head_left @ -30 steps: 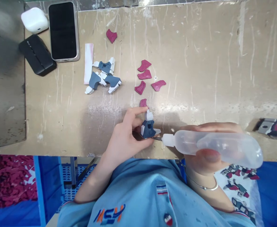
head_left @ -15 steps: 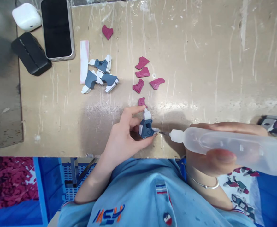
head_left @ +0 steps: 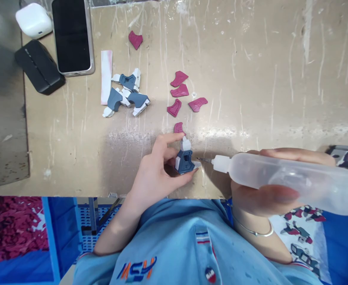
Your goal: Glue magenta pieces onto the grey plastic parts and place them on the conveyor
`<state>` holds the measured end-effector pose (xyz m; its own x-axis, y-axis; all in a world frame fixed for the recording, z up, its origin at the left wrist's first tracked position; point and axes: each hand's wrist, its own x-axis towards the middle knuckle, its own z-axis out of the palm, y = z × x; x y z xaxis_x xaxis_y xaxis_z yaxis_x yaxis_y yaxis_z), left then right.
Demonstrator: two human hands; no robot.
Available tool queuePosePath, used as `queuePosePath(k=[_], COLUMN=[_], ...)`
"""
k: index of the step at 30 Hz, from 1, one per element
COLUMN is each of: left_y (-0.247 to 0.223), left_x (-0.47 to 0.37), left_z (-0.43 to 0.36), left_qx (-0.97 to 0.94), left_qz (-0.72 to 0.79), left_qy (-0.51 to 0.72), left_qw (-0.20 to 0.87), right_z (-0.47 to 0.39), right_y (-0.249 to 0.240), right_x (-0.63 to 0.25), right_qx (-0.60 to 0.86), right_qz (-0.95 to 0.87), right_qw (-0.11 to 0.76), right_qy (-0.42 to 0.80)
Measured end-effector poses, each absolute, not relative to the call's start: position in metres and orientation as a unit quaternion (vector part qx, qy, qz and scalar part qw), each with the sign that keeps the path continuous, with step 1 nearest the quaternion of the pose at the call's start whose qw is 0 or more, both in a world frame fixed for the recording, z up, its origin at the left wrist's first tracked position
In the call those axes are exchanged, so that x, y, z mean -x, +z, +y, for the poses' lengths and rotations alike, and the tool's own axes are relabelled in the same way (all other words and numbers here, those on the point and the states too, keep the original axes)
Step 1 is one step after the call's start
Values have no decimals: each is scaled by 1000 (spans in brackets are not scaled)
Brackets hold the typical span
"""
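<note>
My left hand (head_left: 159, 168) pinches a small blue-grey and white plastic part (head_left: 186, 161) between thumb and fingers, low over the front of the table. In my right hand (head_left: 269, 198) lies a translucent squeeze bottle (head_left: 281, 178) with a white cap and a thin needle tip, held on its side. The needle points left and stops just beside the plastic part, near its white prong. Just beyond my left fingertips is a maroon piece (head_left: 178, 127). Several more maroon pieces (head_left: 179, 90) lie farther up the table.
Blue-grey and white parts (head_left: 128, 95) lie by a pale strip (head_left: 106, 77). A phone (head_left: 72, 37), black case (head_left: 39, 67) and white case (head_left: 33, 20) sit top left. An assembled part (head_left: 345, 155) is at right. Below are a blue bin (head_left: 62, 237) of maroon pieces and another holding finished-looking parts.
The bottle in my right hand has shifted slightly up and left, lifting its needle tip off the white prong. My left hand and the plastic part stay nearly still.
</note>
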<state>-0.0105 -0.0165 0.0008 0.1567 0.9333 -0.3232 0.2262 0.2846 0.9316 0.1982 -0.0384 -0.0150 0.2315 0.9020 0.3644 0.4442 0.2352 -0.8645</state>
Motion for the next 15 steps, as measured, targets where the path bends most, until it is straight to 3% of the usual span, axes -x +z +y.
queuePosePath(k=[5, 15], left_y=[1, 2], left_x=[11, 11], left_z=[-16, -16], left_qx=[-509, -511], left_qz=[565, 567], left_qy=[316, 314], left_qw=[567, 565], right_z=[-23, -22], right_y=[-8, -6], right_x=[-180, -180], right_qx=[562, 591], right_qz=[-587, -568], right_qw=[571, 566], right_qy=[118, 88])
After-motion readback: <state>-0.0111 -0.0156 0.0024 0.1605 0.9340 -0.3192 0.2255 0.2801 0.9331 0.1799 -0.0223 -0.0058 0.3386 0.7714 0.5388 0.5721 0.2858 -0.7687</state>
